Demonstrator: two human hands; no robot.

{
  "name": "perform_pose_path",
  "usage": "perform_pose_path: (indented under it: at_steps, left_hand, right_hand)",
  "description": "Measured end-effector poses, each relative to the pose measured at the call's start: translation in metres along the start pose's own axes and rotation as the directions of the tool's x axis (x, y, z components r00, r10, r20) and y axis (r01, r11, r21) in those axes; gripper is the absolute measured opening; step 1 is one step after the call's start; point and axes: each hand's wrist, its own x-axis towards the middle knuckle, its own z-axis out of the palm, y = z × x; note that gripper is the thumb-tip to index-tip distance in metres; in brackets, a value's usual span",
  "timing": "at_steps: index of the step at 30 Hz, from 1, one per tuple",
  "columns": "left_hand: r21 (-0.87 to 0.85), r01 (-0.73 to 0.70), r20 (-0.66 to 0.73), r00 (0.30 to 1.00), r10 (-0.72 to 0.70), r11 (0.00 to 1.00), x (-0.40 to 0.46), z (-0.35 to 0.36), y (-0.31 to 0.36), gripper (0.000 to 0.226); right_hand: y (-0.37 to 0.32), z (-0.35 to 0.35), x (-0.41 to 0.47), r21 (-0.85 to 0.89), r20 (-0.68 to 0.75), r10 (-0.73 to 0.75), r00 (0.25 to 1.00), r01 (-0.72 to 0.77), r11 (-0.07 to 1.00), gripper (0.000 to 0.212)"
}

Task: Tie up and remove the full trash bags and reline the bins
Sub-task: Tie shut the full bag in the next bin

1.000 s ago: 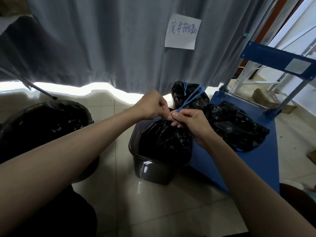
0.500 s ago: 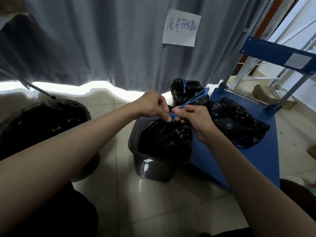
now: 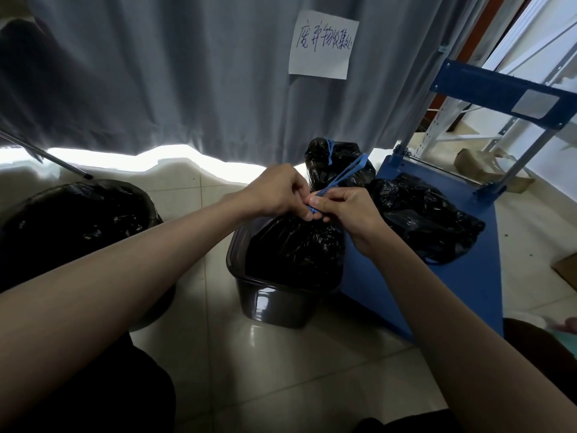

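A full black trash bag (image 3: 296, 248) sits in a small dark rectangular bin (image 3: 271, 304) on the tiled floor. Its blue drawstring (image 3: 346, 173) is pinched at the gathered neck by both hands. My left hand (image 3: 278, 192) and my right hand (image 3: 346, 207) meet fingertip to fingertip just above the bag. A loop of the drawstring sticks up to the right past my right hand. A tied black bag (image 3: 334, 164) with a blue tie stands behind the bin. Another black bag (image 3: 427, 220) lies on the blue cart.
A round bin lined with a black bag (image 3: 78, 220) stands at the left. A blue platform cart (image 3: 462, 276) with a handle (image 3: 505, 92) sits right of the small bin. A grey curtain (image 3: 187, 73) with a paper note (image 3: 323, 45) hangs behind. Cardboard lies at the far right.
Both hands have stayed together on the blue drawstring, shifting slightly down and closer to the bag's neck. The loop still stands up to the right.
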Motion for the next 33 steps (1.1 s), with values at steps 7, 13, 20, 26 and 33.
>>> perform_pose_path:
  at_steps: [7,13,20,26,33]
  left_hand:
    - [-0.030,0.019,-0.176,0.984,-0.024,0.999,-0.004,0.011,-0.001,0.026]
    - [0.015,0.017,-0.291,0.957,-0.011,1.000,-0.005,0.023,0.002,0.033]
    - [0.308,-0.110,-0.347,0.912,0.219,0.945,-0.012,0.035,0.011,0.036]
    - [0.538,-0.232,-0.251,0.873,0.417,0.810,-0.015,0.038,0.012,0.025]
    - [0.508,-0.429,-0.075,0.842,0.535,0.747,-0.015,0.030,0.008,0.022]
  right_hand:
    - [0.001,-0.002,0.003,0.046,-0.081,0.057,0.995,-0.053,0.998,0.018]
    - [-0.004,0.000,0.002,0.043,-0.132,0.093,0.987,-0.088,0.995,0.014]
    - [-0.004,0.006,0.000,0.107,-0.201,0.163,0.966,-0.144,0.984,0.016]
    - [-0.004,0.007,0.001,0.100,-0.191,0.312,0.930,-0.298,0.949,0.025]
    - [0.000,0.003,-0.001,0.128,-0.199,0.266,0.943,-0.244,0.961,0.016]
